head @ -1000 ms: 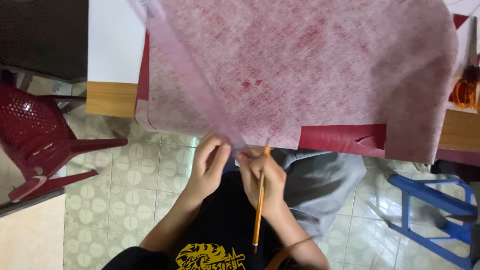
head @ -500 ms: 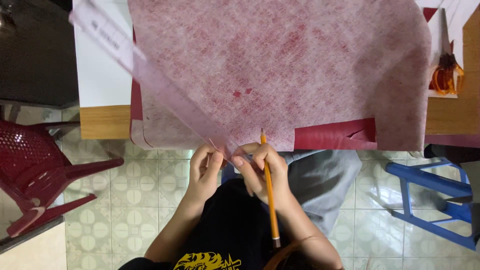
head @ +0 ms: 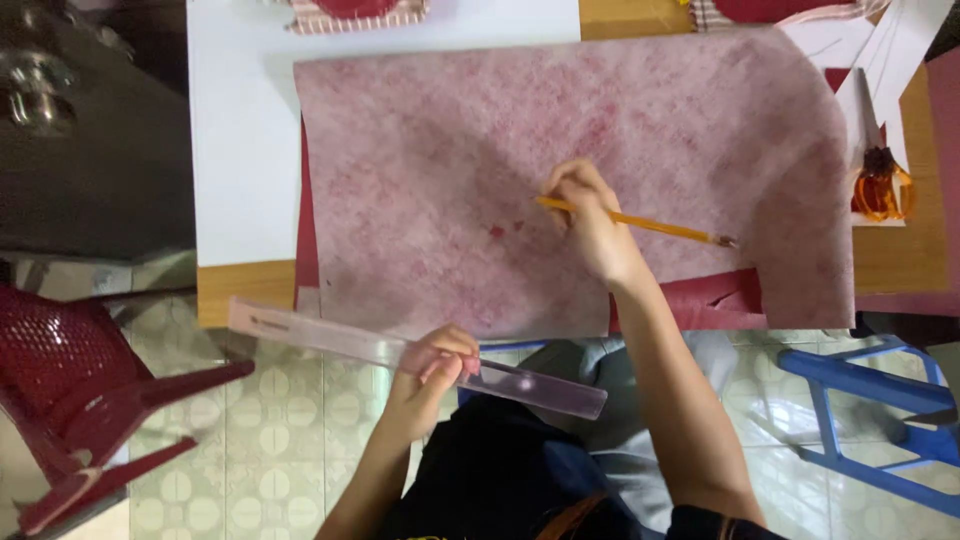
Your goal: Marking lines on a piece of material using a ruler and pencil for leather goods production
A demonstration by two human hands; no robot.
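Marking step, we judge: right hand (head: 590,225) pinches yellow wooden pencil (head: 640,222) on pink mottled fabric sheet (head: 560,160); left hand (head: 430,375) grips clear plastic ruler (head: 400,352) near table edge. Next needs the ruler laid flat.

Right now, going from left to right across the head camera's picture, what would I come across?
Red plastic chair → clear ruler held in the left hand → right hand on the pinkish fabric sheet → yellow pencil it holds → orange-handled scissors → blue stool.
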